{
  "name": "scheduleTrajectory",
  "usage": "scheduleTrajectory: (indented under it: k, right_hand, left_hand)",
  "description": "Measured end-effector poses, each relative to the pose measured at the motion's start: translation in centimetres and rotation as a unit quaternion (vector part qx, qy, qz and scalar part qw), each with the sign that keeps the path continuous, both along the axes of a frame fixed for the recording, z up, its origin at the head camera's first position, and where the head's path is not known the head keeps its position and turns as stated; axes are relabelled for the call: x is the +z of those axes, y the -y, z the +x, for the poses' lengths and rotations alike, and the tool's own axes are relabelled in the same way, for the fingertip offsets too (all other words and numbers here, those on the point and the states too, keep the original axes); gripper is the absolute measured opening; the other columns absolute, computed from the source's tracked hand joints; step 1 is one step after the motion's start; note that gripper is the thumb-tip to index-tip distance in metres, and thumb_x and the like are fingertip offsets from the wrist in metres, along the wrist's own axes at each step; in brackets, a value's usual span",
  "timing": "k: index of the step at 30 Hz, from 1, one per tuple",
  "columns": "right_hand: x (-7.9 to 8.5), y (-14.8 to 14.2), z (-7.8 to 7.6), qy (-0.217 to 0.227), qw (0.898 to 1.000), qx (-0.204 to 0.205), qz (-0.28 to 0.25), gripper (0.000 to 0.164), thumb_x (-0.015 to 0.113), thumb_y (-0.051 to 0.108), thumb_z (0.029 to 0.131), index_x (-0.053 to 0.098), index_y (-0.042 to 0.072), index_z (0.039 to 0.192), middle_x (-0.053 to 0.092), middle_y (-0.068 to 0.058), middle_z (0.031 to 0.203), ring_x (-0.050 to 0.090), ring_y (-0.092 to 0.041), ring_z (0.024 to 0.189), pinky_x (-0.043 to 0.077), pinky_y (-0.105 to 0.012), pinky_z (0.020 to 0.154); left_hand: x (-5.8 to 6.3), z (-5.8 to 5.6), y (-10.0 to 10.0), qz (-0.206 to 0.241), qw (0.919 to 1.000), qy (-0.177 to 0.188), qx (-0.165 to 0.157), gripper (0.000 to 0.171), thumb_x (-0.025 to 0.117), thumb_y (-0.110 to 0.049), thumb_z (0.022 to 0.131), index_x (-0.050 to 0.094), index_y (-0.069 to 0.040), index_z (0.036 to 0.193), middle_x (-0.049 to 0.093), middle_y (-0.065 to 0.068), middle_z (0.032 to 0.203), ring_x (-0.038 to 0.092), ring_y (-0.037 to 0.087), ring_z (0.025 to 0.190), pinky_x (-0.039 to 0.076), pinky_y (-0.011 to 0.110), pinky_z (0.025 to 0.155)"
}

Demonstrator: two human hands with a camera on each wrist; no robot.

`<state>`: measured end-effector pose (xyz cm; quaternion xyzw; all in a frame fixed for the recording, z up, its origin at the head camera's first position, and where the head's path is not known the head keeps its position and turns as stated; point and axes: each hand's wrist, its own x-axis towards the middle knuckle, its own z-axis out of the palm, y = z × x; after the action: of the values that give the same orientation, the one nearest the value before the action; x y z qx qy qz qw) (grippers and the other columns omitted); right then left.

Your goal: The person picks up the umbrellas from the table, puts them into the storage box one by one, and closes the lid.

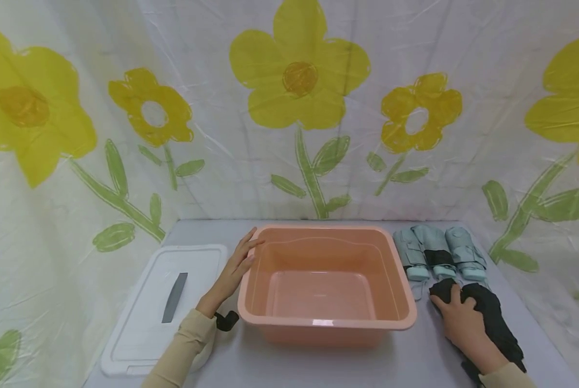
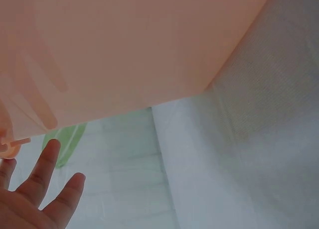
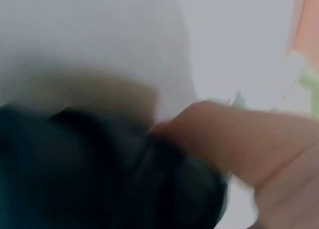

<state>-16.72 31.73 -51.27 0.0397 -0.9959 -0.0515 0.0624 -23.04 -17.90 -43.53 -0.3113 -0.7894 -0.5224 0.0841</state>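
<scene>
A peach plastic tub [image 1: 325, 326] stands in the middle of the table, with nothing inside it. My left hand [image 1: 231, 272] rests on its left rim with fingers extended; in the left wrist view those fingers are spread beside the tub's wall. To the right of the tub, my right hand [image 1: 461, 323] grips a black bundle of fabric [image 1: 495, 318] that looks like a folded umbrella. In the right wrist view the thumb presses the dark fabric [image 3: 114, 174], which is blurred. Several rolled light-blue folded umbrellas [image 1: 432, 250] lie just beyond that hand.
A white lid [image 1: 139, 307] with a grey handle [image 1: 175, 297] lies left of the tub, partly under my left forearm. Behind the table [image 1: 318, 369] hangs a white curtain [image 1: 221, 178] printed with yellow flowers.
</scene>
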Motion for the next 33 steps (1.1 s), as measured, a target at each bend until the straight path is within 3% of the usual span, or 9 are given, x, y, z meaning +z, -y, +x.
scheduleTrajectory:
  k: [4, 11, 15, 23, 28, 33]
  right_hand:
    - [0.4, 0.8, -0.7, 0.044, 0.998, -0.026, 0.022, 0.025, 0.06, 0.004, 0.084, 0.062, 0.004, 0.11, 0.03, -0.049, 0.111, 0.044, -0.06, 0.075, 0.046, -0.056, 0.047]
    - [2.2, -0.6, -1.9, 0.133, 0.989, -0.014, -0.064, 0.054, 0.078, 0.015, 0.065, 0.057, 0.0, 0.113, 0.033, -0.046, 0.105, 0.045, -0.052, 0.074, 0.045, -0.053, 0.054]
    - [2.7, -1.5, -2.2, 0.157, 0.981, 0.001, -0.113, 0.059, 0.079, 0.025, 0.065, 0.055, 0.004, 0.115, 0.033, -0.046, 0.109, 0.047, -0.051, 0.075, 0.043, -0.054, 0.053]
    - [5.1, -1.5, -2.3, 0.181, 0.962, 0.039, -0.2, 0.056, 0.075, 0.023, 0.071, 0.053, 0.008, 0.119, 0.034, -0.047, 0.107, 0.048, -0.024, 0.056, 0.04, -0.037, 0.049]
    - [6.9, -1.6, -2.5, 0.172, 0.958, 0.062, -0.22, 0.056, 0.073, 0.023, 0.074, 0.05, 0.008, 0.122, 0.03, -0.047, 0.109, 0.05, -0.026, 0.063, 0.043, -0.04, 0.052]
    - [8.3, -2.0, -3.1, 0.139, 0.951, 0.111, -0.253, 0.054, 0.074, 0.024, 0.076, 0.05, 0.008, 0.121, 0.041, -0.039, 0.106, 0.051, -0.032, 0.076, 0.045, -0.043, 0.056]
  left_hand:
    - [0.0, 0.0, -0.1, 0.001, 1.0, 0.002, -0.007, 0.04, 0.035, 0.004, 0.094, 0.041, 0.009, 0.133, 0.011, 0.028, 0.15, 0.008, 0.043, 0.139, 0.018, 0.066, 0.102]
    - [0.0, 0.0, -0.1, -0.002, 0.9999, 0.004, -0.009, 0.039, 0.035, 0.004, 0.094, 0.041, 0.008, 0.133, 0.011, 0.026, 0.151, 0.008, 0.042, 0.139, 0.02, 0.065, 0.103]
    - [0.0, 0.1, 0.1, -0.004, 0.9999, 0.009, -0.006, 0.04, 0.035, 0.004, 0.094, 0.041, 0.006, 0.134, 0.011, 0.021, 0.152, 0.008, 0.041, 0.14, 0.019, 0.066, 0.103]
    - [-0.1, 0.1, 0.3, -0.006, 0.9999, 0.012, -0.002, 0.04, 0.035, 0.004, 0.094, 0.042, 0.006, 0.133, 0.011, 0.022, 0.152, 0.008, 0.041, 0.14, 0.018, 0.067, 0.102]
    - [-0.1, 0.1, 0.2, -0.005, 0.9999, 0.013, -0.003, 0.04, 0.035, 0.004, 0.094, 0.041, 0.006, 0.133, 0.011, 0.022, 0.152, 0.008, 0.04, 0.14, 0.018, 0.065, 0.104]
    - [-0.1, -0.1, 0.3, -0.005, 0.9999, 0.012, -0.006, 0.04, 0.035, 0.003, 0.094, 0.041, 0.005, 0.134, 0.011, 0.024, 0.152, 0.008, 0.039, 0.14, 0.017, 0.065, 0.104]
